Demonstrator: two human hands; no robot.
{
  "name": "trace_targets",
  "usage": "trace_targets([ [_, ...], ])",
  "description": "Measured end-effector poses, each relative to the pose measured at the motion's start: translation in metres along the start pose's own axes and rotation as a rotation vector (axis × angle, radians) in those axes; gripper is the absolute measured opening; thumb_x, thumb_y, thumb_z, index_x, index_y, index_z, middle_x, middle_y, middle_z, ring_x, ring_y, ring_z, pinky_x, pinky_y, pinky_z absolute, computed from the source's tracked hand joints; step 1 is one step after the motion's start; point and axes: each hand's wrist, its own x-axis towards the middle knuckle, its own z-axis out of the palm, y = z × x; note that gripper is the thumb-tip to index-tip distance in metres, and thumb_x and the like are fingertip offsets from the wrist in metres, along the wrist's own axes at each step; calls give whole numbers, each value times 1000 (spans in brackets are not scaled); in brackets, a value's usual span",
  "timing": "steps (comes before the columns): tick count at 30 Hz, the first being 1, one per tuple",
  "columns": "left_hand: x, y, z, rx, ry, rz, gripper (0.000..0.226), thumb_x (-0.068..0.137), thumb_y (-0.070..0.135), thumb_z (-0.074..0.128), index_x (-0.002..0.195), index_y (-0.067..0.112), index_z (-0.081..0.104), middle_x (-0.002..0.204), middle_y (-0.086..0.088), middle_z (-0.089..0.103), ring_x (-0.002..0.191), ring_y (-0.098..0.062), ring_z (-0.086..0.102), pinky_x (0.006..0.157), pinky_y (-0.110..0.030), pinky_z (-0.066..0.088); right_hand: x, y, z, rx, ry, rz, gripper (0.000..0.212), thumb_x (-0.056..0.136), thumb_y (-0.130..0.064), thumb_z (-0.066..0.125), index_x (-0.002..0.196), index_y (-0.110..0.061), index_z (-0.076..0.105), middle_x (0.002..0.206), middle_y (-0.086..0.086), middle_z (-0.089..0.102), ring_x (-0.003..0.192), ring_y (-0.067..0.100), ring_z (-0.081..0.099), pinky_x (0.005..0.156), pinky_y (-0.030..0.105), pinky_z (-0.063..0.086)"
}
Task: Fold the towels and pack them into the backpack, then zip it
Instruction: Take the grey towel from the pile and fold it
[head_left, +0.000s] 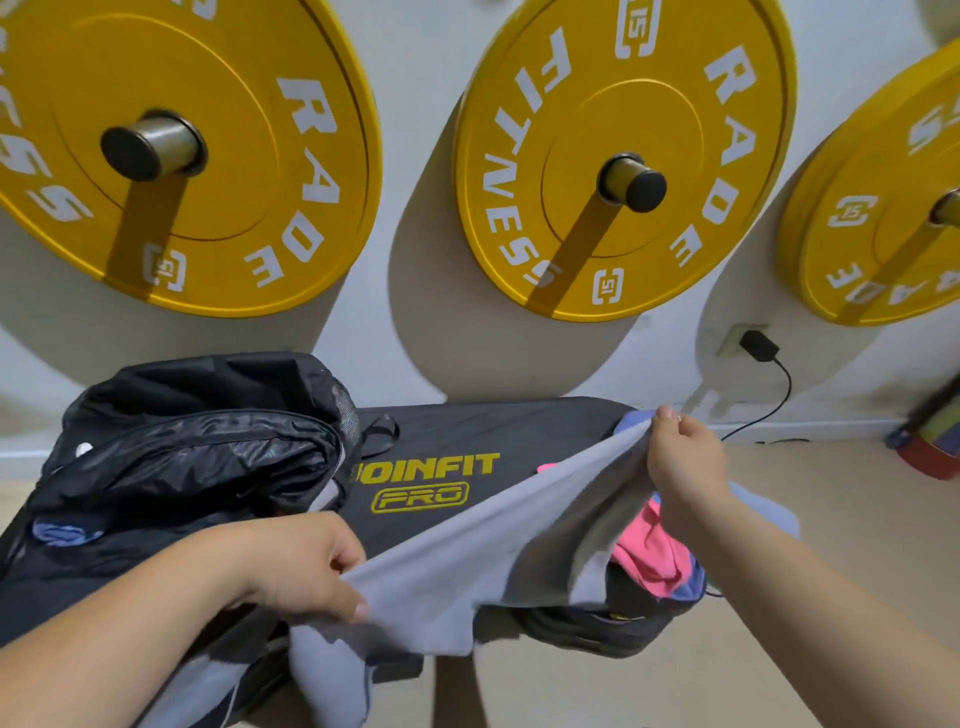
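Observation:
A grey-lavender towel (483, 561) hangs stretched above a black workout bench (467, 431). My left hand (306, 566) grips its near corner and my right hand (680, 457) pinches the far corner higher up. The black backpack (197, 457) lies on the bench's left end, its top unzipped, with a blue towel (65, 535) showing inside. A pink towel (654, 556) and a blue one lie bunched on the right end of the bench, partly hidden behind the stretched towel.
Three yellow weight plates (618, 156) hang on pegs on the white wall behind the bench. A black charger (758, 345) is plugged into a wall socket, its cable running down to the floor. Coloured gear (930, 447) sits at the far right.

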Motion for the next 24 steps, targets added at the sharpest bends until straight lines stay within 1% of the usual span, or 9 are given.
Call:
trace_targets([
  [2,-1,-2,0,5,98,19,35,79,50,68,71,18,57,59,9,48,54,-5,42,56,-26,35,-2,-2,-3,-66,-25,-76,40,105,-33,41,84,-3,54,72,6,44,67,19,39,61,34,32],
  [4,-3,7,-2,-100,268,107,34,88,39,69,66,18,54,59,10,44,55,-2,38,55,-25,33,-14,-8,1,-138,-135,-168,40,105,-34,44,73,-10,46,66,2,38,63,17,35,55,33,28],
  [7,-9,32,-3,-241,491,221,25,92,28,68,73,11,63,63,8,53,57,-1,43,55,-19,35,-51,-18,16,-236,-373,-377,43,102,-33,52,66,-12,43,61,-6,35,59,10,34,53,26,29],
  [10,-14,58,4,-309,597,281,21,90,24,69,73,12,68,64,6,59,59,0,49,56,-13,38,-94,-20,34,-180,-767,-462,43,101,-35,54,78,0,61,67,-5,46,65,8,41,61,30,37],
  [12,-15,69,9,-386,608,314,18,90,24,69,75,15,71,66,-1,62,59,1,48,58,-17,39,-114,-23,42,-124,-1005,-466,34,105,-29,51,88,-7,71,77,-4,59,73,6,50,68,34,44],
  [14,-13,74,12,-447,653,312,15,88,23,69,75,17,71,65,-2,62,59,-2,48,60,-24,40,-119,-24,49,-129,-1086,-496,31,106,-31,49,96,-15,74,85,-3,65,81,7,53,75,38,47],
  [17,-11,77,9,-497,723,301,16,83,22,78,70,17,69,54,5,54,51,-1,42,51,-15,35,-108,-26,54,-254,-924,-545,41,102,-34,54,80,0,62,66,-1,42,62,10,35,59,34,30],
  [21,-10,58,3,-504,444,245,29,79,33,84,75,9,67,53,7,50,49,-8,37,47,-21,27,-86,-28,49,-347,-628,-605,39,101,-28,55,71,-3,52,59,-6,37,56,7,32,55,29,29],
  [24,-12,40,0,-383,320,189,36,79,36,81,75,5,62,59,6,44,57,-10,35,55,-29,26,-60,-24,41,-294,-419,-430,41,102,-31,52,68,-8,49,54,-11,37,56,9,35,55,26,29],
])
